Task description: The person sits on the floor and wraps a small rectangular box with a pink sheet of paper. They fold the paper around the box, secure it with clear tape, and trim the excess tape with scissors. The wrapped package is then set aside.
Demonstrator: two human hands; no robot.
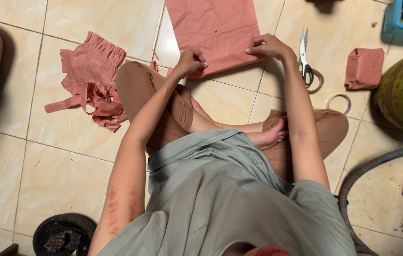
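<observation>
Both hands — left hand (189, 61), right hand (267, 46) — pinched shut on pink paper sheet (215, 28) (scissors (304, 57) beside)

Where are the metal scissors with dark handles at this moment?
In the head view, the metal scissors with dark handles lie on the tiled floor, just right of the right hand and the pink paper sheet.

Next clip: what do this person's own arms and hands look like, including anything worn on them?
Both arms are bare from the short sleeves of a loose grey-green shirt down to the hands. The left hand and right hand wear no gloves, and no rings, watch or bracelets show. The left forearm carries reddish blotchy marks near the elbow.
</observation>
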